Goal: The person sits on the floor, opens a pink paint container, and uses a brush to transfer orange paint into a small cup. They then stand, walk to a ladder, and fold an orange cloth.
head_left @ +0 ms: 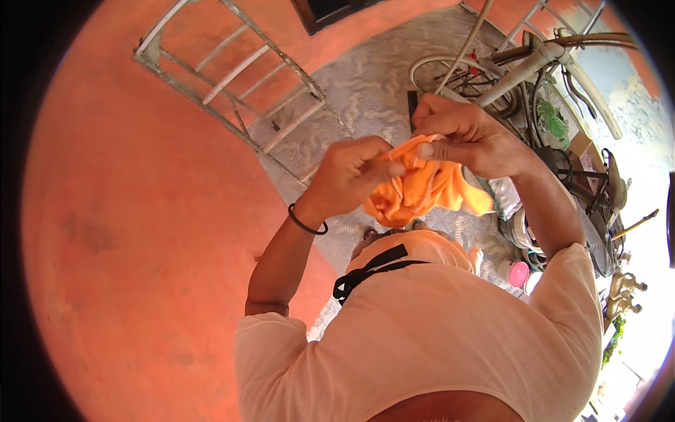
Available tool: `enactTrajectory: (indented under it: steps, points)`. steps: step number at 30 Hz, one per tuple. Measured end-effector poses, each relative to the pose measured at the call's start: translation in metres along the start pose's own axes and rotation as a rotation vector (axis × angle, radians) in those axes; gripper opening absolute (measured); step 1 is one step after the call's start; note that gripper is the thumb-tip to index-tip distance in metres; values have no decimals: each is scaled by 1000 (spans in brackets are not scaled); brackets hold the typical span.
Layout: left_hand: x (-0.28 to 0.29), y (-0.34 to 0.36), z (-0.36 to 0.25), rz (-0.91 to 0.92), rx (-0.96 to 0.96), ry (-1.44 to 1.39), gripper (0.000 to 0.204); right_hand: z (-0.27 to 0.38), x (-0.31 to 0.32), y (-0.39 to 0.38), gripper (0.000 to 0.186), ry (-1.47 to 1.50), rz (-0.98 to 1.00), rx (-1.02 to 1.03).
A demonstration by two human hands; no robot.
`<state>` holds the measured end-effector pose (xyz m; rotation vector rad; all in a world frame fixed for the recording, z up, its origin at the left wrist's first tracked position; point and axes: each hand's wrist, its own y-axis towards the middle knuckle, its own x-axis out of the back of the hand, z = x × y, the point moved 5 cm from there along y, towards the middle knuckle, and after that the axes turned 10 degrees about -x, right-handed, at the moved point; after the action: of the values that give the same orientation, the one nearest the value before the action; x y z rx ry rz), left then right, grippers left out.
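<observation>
Out in front of my chest, my left hand (349,172) is closed on one side of a bunched orange cloth (411,190), thumb across its upper edge. My right hand (467,137) grips the same cloth by its top hem, with the thumb pressed on it and fingers curled. Loose folds hang below both hands, partly hiding the patterned floor. A black tie strap (373,271) lies across the front of my clothing, beneath the cloth.
A metal ladder (235,70) leans at the upper left against the salmon wall (126,225). At the right are bicycles (527,77), a long pole (464,46), a leafy plant (552,119) and a pink-topped bucket (518,273).
</observation>
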<state>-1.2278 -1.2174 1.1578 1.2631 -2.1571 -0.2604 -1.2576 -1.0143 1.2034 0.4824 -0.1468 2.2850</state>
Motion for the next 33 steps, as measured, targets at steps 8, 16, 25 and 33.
enactTrajectory:
  steps: [8, 16, 25, 33]
  points:
    - [14, 19, -36, 80, -277, 508, 14, 25, 21, -42, 25, -547, -44, -17]
    - [146, -54, 21, -250, 31, 225, 27, -39, 199, -208, 30, -232, -582, -446]
    - [146, -24, 47, -423, 125, -19, 24, -117, 185, -246, 31, -266, -967, -519]
    - [96, 74, -68, -182, -86, -515, 21, -156, 127, -181, 27, -575, -587, -452]
